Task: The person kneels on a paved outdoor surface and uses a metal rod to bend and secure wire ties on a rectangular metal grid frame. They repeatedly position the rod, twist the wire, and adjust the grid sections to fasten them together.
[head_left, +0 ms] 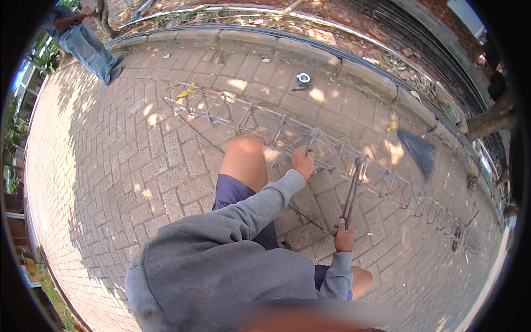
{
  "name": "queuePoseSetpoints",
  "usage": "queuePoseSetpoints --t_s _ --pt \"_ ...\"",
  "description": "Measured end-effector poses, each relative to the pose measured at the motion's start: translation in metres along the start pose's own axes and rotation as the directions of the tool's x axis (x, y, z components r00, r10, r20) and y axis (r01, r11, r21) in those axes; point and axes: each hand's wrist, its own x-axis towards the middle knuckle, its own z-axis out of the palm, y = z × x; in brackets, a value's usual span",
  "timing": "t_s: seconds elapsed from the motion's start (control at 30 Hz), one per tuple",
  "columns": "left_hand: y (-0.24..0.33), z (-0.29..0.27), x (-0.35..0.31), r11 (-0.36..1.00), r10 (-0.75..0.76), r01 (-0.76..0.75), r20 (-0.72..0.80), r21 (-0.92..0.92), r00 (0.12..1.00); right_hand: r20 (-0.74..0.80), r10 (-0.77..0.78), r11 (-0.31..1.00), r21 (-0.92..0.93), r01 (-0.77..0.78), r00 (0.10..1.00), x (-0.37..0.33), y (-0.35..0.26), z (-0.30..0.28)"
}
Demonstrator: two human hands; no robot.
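While a bystander (91,48) in blue jeans is seen at the upper left, a yellow leaf-like scrap (187,90) is found near the left end of a long steel-bar cage (338,151), which is laid slantwise across the brick paving (138,182), past the bent left knee (246,152). The cage's near side is gripped by the left hand (302,163), its fingers curled closed. Beyond it, a round tape measure (303,79) is seen on the bricks. Farther right, long-handled pincers (349,206) are clasped by their handles in the right hand (344,238); their head is held at the cage, though whether anything is nipped cannot be told. Beyond the cage, dark wire (417,154) is bunched near the kerb (362,80).
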Motion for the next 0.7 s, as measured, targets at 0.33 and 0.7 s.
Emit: queuePoseSetpoints --t_s 0.33,0.7 --pt "0.191 -0.078 -0.116 0.945 -0.023 0.26 0.755 -0.198 0.656 -0.303 -0.104 0.743 -0.657 -0.129 0.947 0.136 -0.011 -0.012" --pt "0.342 -0.072 -0.286 0.717 0.497 -0.638 0.848 -0.28 0.186 -0.55 -0.452 0.872 -0.107 0.477 0.702 0.094 -0.112 -0.105"
